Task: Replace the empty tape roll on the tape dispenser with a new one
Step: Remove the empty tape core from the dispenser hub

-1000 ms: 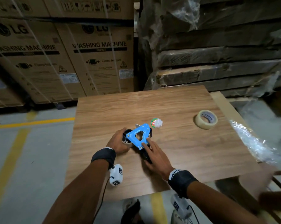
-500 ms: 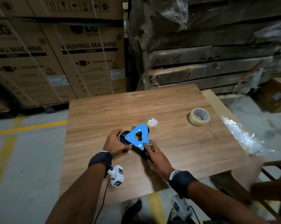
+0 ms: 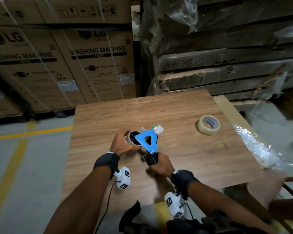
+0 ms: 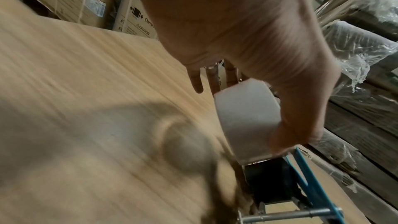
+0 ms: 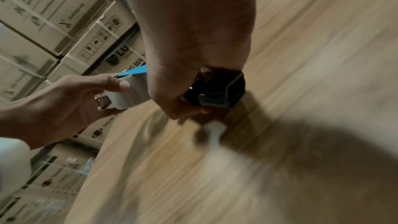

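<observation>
A blue tape dispenser (image 3: 148,140) with a black handle (image 3: 152,159) sits tilted over the middle of the wooden table (image 3: 184,149). My right hand (image 3: 161,164) grips the black handle (image 5: 217,89). My left hand (image 3: 121,142) is curled round the pale empty roll (image 3: 129,141) on the dispenser's hub; in the left wrist view the thumb and fingers clasp that roll (image 4: 247,122) beside the blue frame (image 4: 310,176). The new roll of clear tape (image 3: 208,124) lies flat at the table's right, untouched.
A crumpled white scrap with a round green and red label (image 3: 157,129) lies just beyond the dispenser. Crinkled clear plastic (image 3: 260,149) drapes over the table's right edge. Washing machine cartons (image 3: 98,65) and wrapped flat packs (image 3: 226,73) stand behind the table.
The right hand has slid down from the dispenser's frame and closed round the black handle, raising and tilting the dispenser. The left hand stays on the empty roll.
</observation>
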Demonstrator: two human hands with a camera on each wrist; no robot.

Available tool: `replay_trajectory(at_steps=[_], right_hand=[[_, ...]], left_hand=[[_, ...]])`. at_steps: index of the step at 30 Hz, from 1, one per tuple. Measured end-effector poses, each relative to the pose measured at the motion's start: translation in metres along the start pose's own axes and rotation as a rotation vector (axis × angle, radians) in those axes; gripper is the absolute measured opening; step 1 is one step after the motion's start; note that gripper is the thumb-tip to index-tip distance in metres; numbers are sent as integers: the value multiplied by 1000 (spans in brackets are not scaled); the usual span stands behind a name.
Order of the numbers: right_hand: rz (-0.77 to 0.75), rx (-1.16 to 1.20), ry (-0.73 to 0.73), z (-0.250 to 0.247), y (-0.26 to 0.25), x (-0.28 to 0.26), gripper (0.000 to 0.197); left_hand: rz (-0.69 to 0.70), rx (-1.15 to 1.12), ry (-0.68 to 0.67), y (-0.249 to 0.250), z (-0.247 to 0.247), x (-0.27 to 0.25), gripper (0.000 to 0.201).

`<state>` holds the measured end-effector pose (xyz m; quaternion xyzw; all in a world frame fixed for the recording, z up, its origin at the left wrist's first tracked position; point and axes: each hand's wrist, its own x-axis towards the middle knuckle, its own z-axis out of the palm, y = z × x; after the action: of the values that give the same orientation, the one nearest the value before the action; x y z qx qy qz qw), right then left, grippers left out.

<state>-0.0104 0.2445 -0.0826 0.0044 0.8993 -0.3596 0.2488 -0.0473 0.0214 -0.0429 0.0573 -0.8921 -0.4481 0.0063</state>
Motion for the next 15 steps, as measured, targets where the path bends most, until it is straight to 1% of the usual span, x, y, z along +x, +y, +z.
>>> replay_trajectory(at_steps=[3,4,6,7,9,11,13,15], right_hand=[[-18,51,-33,-14,-2,8,15],[-19,75,-44,-18,-4,9,10],[-8,142,-87,-28,-6,12,13],[-6,204,-136,-34,-10,11,14],[5,335,-276,-43,-11,11,21],[50,412,-360,-53,-14,9,23],[84,500,-412,-57,-10,14,22],[138,595,-453,-63,-9,18,22]], left_hand=[[15,-2,31,15,3,6,94],[17,-4,46,20,4,9,94],[34,11,63,31,7,17,90],[41,16,67,36,9,21,87],[38,25,60,45,12,31,79],[33,31,34,53,14,38,73],[15,39,-2,60,17,44,75],[-3,40,-25,69,20,47,82]])
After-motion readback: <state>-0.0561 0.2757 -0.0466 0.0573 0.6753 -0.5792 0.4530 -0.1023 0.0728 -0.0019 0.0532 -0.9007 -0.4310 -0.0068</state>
